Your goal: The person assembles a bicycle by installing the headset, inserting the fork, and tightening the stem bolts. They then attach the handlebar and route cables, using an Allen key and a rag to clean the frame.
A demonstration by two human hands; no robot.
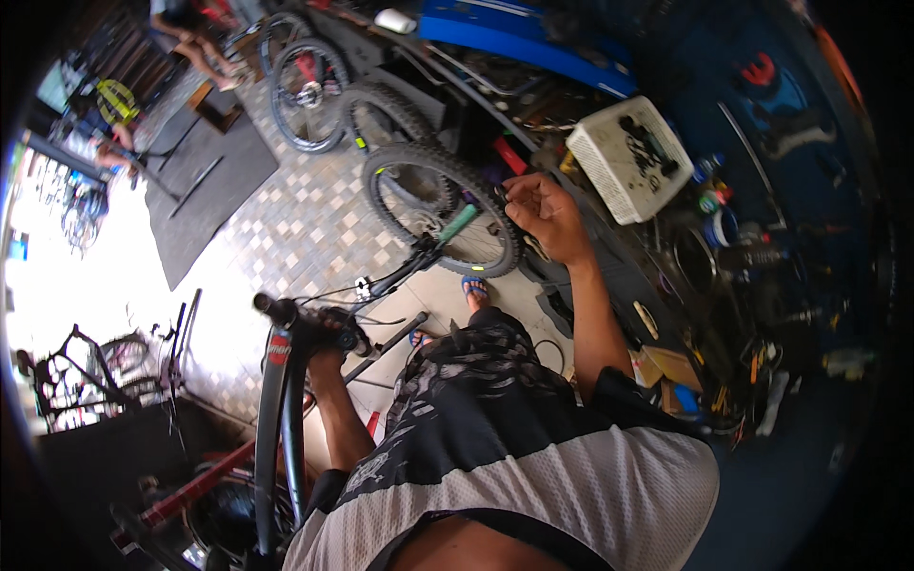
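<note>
Fingers (539,187) of my right hand (560,224) are curling loosely toward the thumb; whether their tips are pinching something small, I cannot tell. That forearm is rising from the lower right, elbow bent. My left hand (327,363) is reaching up behind the head of a dark bicycle frame (268,428); its fingers are hiding there, so I cannot tell their grip. Largest, the frame is standing on my left, just beside that hand. Ahead, a knobby-tyred wheel (436,156) is appearing partly behind my right fingers. Farther right, a white basket (600,179) is holding dark parts. A red patch (279,348) is bearing pale lettering on the frame; smaller still, a yellow-green label (478,268) is marking the tyre, its print illegible.
</note>
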